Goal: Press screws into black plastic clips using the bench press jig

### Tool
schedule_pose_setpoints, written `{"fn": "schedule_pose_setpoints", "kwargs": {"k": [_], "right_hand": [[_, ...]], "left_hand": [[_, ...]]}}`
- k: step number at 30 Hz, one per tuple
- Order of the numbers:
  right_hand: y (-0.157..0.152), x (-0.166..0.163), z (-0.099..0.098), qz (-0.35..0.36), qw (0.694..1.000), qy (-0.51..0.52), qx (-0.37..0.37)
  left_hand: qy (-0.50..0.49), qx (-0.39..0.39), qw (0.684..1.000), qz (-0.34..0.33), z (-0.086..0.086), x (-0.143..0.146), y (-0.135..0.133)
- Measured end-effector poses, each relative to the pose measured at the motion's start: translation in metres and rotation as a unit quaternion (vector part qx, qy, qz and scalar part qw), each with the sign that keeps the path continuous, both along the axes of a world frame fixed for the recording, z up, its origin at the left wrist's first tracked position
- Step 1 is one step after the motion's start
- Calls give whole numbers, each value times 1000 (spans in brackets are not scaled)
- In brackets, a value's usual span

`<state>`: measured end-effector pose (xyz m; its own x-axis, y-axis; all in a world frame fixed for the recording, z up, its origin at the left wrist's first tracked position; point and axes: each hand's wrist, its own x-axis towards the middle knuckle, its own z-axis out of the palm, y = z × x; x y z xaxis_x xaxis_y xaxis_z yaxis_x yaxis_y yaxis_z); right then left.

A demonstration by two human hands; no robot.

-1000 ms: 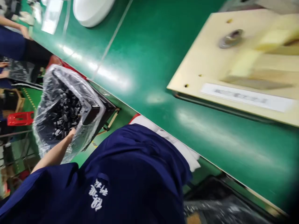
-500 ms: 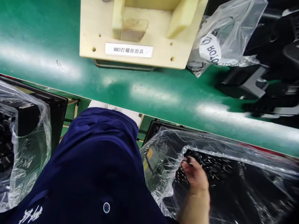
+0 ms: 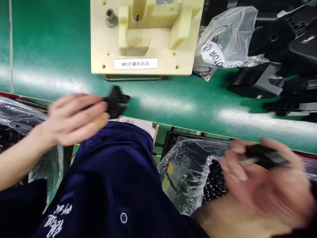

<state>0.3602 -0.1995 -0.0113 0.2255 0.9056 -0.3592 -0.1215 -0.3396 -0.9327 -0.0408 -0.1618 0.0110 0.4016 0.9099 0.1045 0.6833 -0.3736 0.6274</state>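
Presently, both hands are occupied, each with a dark component. The left hand (image 3: 74,117) extends palm down over the front edge of the green bench (image 3: 49,53). Its fingers lie close together and are clamped at the tips on a black molded part (image 3: 117,102), which is held below the near left corner of the fixture, clear of it. Motion blur conceals the part's finer detail.

The right hand (image 3: 269,185) is turned palm up above the right-hand bin (image 3: 170,140). Its fingers are curled, with a second black part (image 3: 266,157) gripped between them and the thumb; blur prevents a reading of its exact shape.

On the bench stands a cream fixture (image 3: 99,43) bearing a white label (image 3: 135,63) marked "MM3打螺丝治具". A metal bolt (image 3: 111,18) projects from the left side of its plate. Just beside the fixture, to the right, lies a clear plastic bag (image 3: 232,36) with a printed white patch. Farther right, assorted black components (image 3: 297,46) are piled together.

The right-hand bin carries a clear liner (image 3: 188,172) and contains small black pieces (image 3: 214,181) with bright glints. A similar liner (image 3: 22,110) covers the bin at left.
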Motion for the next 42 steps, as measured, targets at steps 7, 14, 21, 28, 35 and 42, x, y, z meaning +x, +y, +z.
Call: {"fn": "schedule_pose_setpoints", "kwargs": {"k": [7, 14, 21, 28, 35, 42], "right_hand": [[28, -105, -17, 81, 977, 197, 11], [19, -131, -31, 68, 969, 233, 36], [25, -129, -27, 117, 948, 291, 53], [19, -142, -22, 152, 946, 265, 103], [13, -169, -27, 91, 956, 253, 118], [10, -182, -33, 54, 954, 282, 81]], "left_hand": [[79, 169, 970, -157, -78, 63, 28], [-43, 164, 985, 20, -75, 64, 12], [9, 126, 991, 34, -76, 76, 23], [-83, 156, 983, 46, -75, 82, 21], [-67, 272, 958, 65, -81, 94, 10], [-63, 280, 955, 77, -87, 94, -2]]}}
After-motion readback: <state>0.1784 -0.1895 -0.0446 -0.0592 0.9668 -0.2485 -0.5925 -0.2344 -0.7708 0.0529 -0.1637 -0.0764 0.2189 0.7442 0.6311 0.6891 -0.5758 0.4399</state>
